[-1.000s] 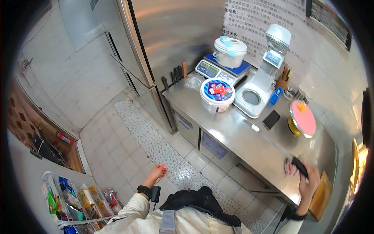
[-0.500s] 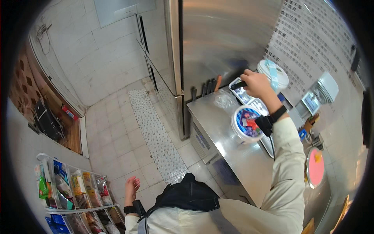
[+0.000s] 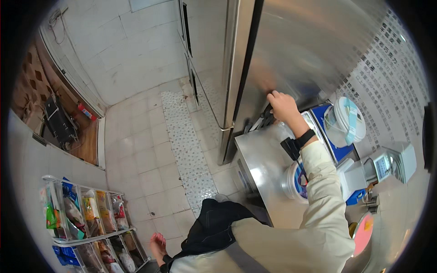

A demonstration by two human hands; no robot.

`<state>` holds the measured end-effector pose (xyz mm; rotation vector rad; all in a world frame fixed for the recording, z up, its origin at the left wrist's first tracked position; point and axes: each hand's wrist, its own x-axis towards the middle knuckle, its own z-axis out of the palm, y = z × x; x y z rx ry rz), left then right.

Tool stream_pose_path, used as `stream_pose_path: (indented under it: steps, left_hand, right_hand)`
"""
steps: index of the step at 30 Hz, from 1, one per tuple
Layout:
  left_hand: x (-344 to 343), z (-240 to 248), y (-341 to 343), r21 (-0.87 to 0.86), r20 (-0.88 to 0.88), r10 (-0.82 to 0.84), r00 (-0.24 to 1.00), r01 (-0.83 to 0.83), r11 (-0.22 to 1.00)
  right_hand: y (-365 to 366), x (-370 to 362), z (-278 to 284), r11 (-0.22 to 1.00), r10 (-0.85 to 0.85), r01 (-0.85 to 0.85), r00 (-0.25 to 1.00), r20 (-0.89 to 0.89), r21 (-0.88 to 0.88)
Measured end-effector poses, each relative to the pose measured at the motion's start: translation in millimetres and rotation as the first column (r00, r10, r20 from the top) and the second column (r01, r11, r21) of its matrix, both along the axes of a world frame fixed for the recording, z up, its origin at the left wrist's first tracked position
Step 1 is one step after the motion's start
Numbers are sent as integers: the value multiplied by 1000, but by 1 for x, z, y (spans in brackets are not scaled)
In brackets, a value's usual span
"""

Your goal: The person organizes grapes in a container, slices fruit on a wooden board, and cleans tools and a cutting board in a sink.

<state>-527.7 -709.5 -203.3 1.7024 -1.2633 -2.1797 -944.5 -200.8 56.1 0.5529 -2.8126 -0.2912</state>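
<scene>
My right hand [image 3: 284, 108] reaches to the steel side of a tall refrigerator, at the back of the counter. Its fingers are closed around a black-handled knife [image 3: 267, 110]; the blade is mostly hidden. Beside it several dark handles [image 3: 249, 127] stand in a row between counter and refrigerator. Under my right forearm is a white tub [image 3: 290, 182] with blue and purple packets in it, partly covered by the sleeve. My left hand [image 3: 158, 245] hangs low by my side, fingers loosely apart, with nothing in it.
The steel counter [image 3: 268, 168] runs along my right. On it stand a strapped white-lidded bucket [image 3: 339, 122], a white machine with a screen [image 3: 383, 167] and a round pink-topped thing [image 3: 363, 234]. A rack of packets [image 3: 86, 214] stands at left. A patterned mat [image 3: 189, 141] lies ahead.
My right hand has moved from above the counter to the row of handles by the refrigerator, carrying the black handle. The view has shifted; my left hand stays low.
</scene>
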Motion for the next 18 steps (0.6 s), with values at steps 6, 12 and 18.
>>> stream_pose_path:
  steps: [6, 12, 18]
  left_hand:
    - [-11, 20, 44, -53, 68, 81, 994, -77, 996]
    - [49, -3, 56, 20, -45, 142, 989, -141, 990]
    - [111, 43, 110, -34, -114, 390, 914, -396, 918]
  right_hand:
    - [4, 1, -69, 833, -107, 55, 992, -63, -551]
    - [9, -14, -151, 622, -207, 218, 972, 110, -752]
    - [2, -9, -181, 547, -24, -110, 989, -147, -830]
